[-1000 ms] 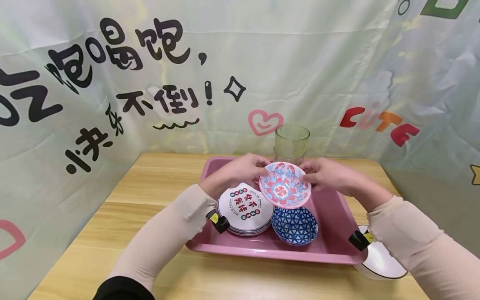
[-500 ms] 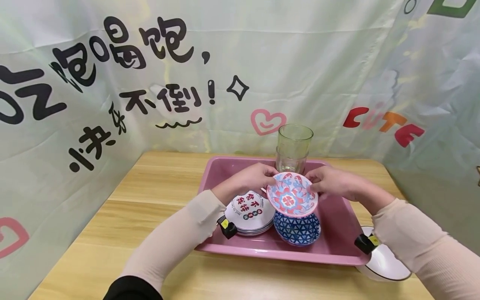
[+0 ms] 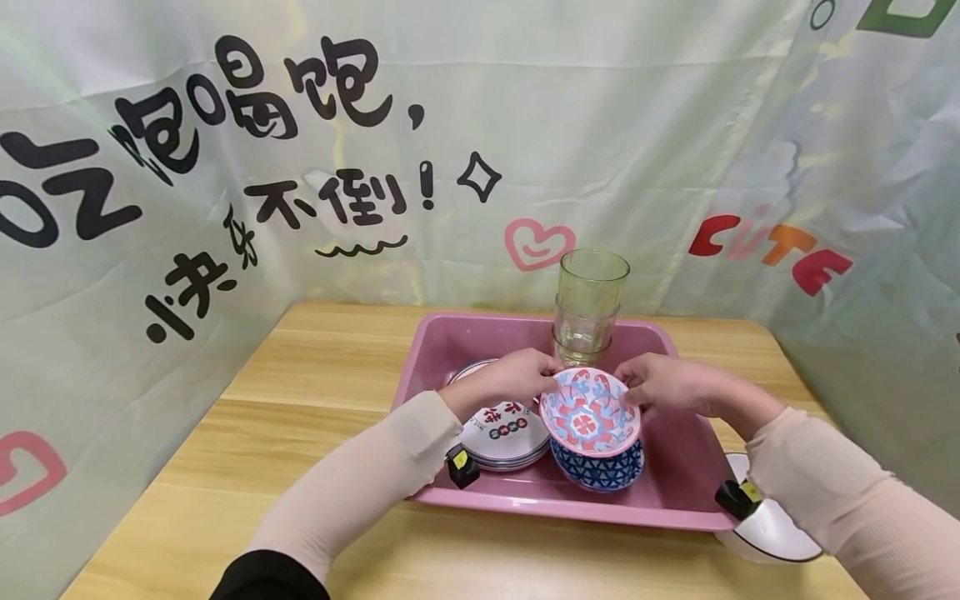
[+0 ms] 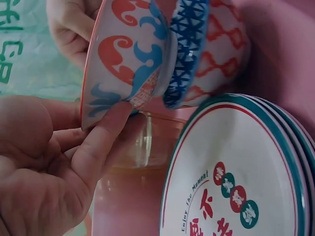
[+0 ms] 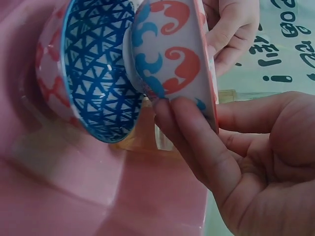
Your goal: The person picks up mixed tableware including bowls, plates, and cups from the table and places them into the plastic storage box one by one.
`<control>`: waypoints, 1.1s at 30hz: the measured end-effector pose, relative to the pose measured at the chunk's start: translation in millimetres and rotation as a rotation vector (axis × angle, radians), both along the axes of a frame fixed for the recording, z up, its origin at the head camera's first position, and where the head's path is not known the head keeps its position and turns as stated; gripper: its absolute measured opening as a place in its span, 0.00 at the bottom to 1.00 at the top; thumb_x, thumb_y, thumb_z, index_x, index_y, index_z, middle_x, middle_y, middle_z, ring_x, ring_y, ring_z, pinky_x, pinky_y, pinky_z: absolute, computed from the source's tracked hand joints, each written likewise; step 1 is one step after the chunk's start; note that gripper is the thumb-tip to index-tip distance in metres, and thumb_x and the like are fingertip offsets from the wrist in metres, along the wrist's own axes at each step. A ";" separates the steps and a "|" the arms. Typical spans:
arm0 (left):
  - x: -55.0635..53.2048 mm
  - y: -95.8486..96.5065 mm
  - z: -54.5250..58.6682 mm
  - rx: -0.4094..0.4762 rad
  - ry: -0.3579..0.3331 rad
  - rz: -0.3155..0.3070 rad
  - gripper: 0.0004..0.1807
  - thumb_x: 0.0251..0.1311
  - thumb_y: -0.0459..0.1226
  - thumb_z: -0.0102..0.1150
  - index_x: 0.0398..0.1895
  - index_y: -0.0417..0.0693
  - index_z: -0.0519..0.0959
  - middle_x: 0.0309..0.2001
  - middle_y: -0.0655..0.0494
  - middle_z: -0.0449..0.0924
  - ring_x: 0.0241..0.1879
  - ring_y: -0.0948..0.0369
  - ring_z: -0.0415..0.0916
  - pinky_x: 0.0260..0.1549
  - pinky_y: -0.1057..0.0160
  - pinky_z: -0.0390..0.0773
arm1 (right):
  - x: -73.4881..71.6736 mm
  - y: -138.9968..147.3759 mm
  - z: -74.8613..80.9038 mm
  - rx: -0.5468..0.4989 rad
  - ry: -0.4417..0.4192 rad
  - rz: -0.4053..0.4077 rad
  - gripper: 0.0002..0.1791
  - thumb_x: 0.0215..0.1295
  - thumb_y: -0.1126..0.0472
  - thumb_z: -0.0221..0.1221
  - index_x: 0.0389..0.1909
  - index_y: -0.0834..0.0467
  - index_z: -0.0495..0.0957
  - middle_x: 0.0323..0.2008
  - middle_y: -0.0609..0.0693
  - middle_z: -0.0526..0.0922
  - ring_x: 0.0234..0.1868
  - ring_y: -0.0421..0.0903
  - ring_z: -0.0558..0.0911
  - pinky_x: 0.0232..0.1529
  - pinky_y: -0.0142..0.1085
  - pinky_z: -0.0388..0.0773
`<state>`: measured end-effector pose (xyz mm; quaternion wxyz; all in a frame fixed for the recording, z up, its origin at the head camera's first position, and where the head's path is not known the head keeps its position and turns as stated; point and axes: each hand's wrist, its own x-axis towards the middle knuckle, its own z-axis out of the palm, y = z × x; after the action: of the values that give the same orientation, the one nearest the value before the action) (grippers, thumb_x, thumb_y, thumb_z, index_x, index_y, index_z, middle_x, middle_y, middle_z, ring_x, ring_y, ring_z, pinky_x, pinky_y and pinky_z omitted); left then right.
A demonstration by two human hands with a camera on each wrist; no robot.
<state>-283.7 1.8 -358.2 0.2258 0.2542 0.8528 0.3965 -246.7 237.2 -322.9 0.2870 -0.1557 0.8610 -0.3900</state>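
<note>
A small bowl with a pink and blue floral pattern (image 3: 588, 414) is held over a blue triangle-patterned bowl (image 3: 600, 473) in the pink tray (image 3: 660, 508). My left hand (image 3: 522, 375) pinches its left rim, thumb inside and fingers underneath. On the opposite side my right hand (image 3: 669, 385) grips the rim the same way. Both wrist views show the floral bowl's foot ring at the blue bowl's mouth; whether they touch I cannot tell. Red shapes mark the outside of the blue bowl (image 4: 224, 44). Left of the bowls lies a stack of white plates (image 3: 504, 442), partly behind my left hand.
Stacked clear greenish glasses (image 3: 592, 292) stand at the back of the tray. A white bowl with a dark rim (image 3: 776, 533) sits on the wooden table (image 3: 300, 417) by the tray's right front corner, partly covered by my right sleeve. A printed cloth (image 3: 637, 125) hangs behind.
Both hands have lowered the floral bowl toward the blue one and slightly to the right. It now covers more of the blue bowl, while more of the glasses shows behind it.
</note>
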 end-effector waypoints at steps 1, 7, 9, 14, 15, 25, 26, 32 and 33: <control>1.0 1.3 -0.6 -0.028 0.026 -0.009 0.12 0.68 0.31 0.54 0.50 0.42 0.82 0.31 0.54 0.81 0.26 0.63 0.79 0.27 0.64 0.84 | 0.5 0.3 -1.4 0.004 -0.001 0.002 0.08 0.67 0.70 0.56 0.44 0.70 0.75 0.33 0.56 0.81 0.34 0.48 0.81 0.40 0.47 0.84; 4.0 8.4 -5.2 -0.134 0.084 -0.052 0.10 0.67 0.30 0.55 0.47 0.42 0.83 0.31 0.55 0.81 0.23 0.63 0.80 0.27 0.64 0.84 | 3.2 1.8 -7.2 0.007 -0.038 0.005 0.07 0.66 0.71 0.56 0.42 0.70 0.74 0.33 0.57 0.80 0.34 0.48 0.82 0.38 0.45 0.85; 4.6 9.7 -5.7 -0.154 0.092 -0.063 0.09 0.66 0.30 0.55 0.45 0.43 0.83 0.31 0.55 0.81 0.23 0.63 0.81 0.28 0.62 0.85 | 3.6 1.6 -8.0 0.016 -0.053 0.002 0.07 0.66 0.72 0.56 0.42 0.70 0.74 0.33 0.57 0.79 0.34 0.48 0.82 0.37 0.44 0.85; 5.9 11.0 -7.0 -0.212 0.142 -0.095 0.08 0.65 0.30 0.56 0.40 0.44 0.84 0.27 0.57 0.80 0.21 0.65 0.80 0.26 0.66 0.84 | 4.3 -0.7 -7.7 0.070 -0.076 0.005 0.05 0.65 0.72 0.57 0.40 0.69 0.74 0.33 0.57 0.79 0.33 0.48 0.82 0.37 0.44 0.85; 6.1 11.1 -7.7 -0.223 0.156 -0.104 0.08 0.65 0.30 0.56 0.40 0.44 0.84 0.27 0.57 0.80 0.21 0.66 0.80 0.25 0.68 0.83 | 4.3 -1.3 -7.5 0.085 -0.076 0.010 0.05 0.65 0.72 0.57 0.40 0.68 0.74 0.32 0.57 0.79 0.32 0.48 0.82 0.37 0.44 0.85; 10.8 14.1 -7.9 -0.283 0.168 -0.146 0.08 0.64 0.30 0.57 0.43 0.43 0.83 0.28 0.57 0.81 0.18 0.66 0.79 0.25 0.67 0.83 | 4.6 -8.8 -12.2 0.241 -0.020 0.058 0.07 0.57 0.74 0.59 0.36 0.66 0.73 0.29 0.55 0.78 0.25 0.44 0.80 0.28 0.37 0.84; 10.8 14.4 -8.6 -0.281 0.165 -0.141 0.09 0.64 0.30 0.58 0.44 0.43 0.83 0.29 0.57 0.81 0.18 0.66 0.79 0.25 0.67 0.83 | 4.4 -10.4 -12.3 0.263 -0.010 0.066 0.07 0.56 0.75 0.59 0.35 0.66 0.73 0.29 0.55 0.77 0.24 0.44 0.81 0.27 0.36 0.84; 10.7 15.9 -13.7 -0.261 0.137 -0.089 0.13 0.62 0.31 0.62 0.49 0.42 0.78 0.31 0.57 0.78 0.18 0.65 0.79 0.24 0.66 0.83 | 4.5 -19.9 -11.9 0.379 0.017 0.090 0.09 0.54 0.75 0.60 0.31 0.64 0.69 0.28 0.55 0.76 0.21 0.45 0.81 0.24 0.35 0.84; 10.6 16.1 -14.4 -0.254 0.125 -0.083 0.12 0.62 0.31 0.63 0.48 0.42 0.78 0.30 0.57 0.77 0.18 0.65 0.79 0.25 0.65 0.84 | 4.4 -20.8 -12.3 0.385 0.008 0.084 0.09 0.54 0.76 0.60 0.31 0.64 0.69 0.28 0.55 0.76 0.21 0.45 0.81 0.24 0.35 0.84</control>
<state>-273.0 17.9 -372.6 0.2189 0.2826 0.8973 0.2590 -242.3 216.3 -335.2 0.3241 -0.1354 0.9135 -0.2053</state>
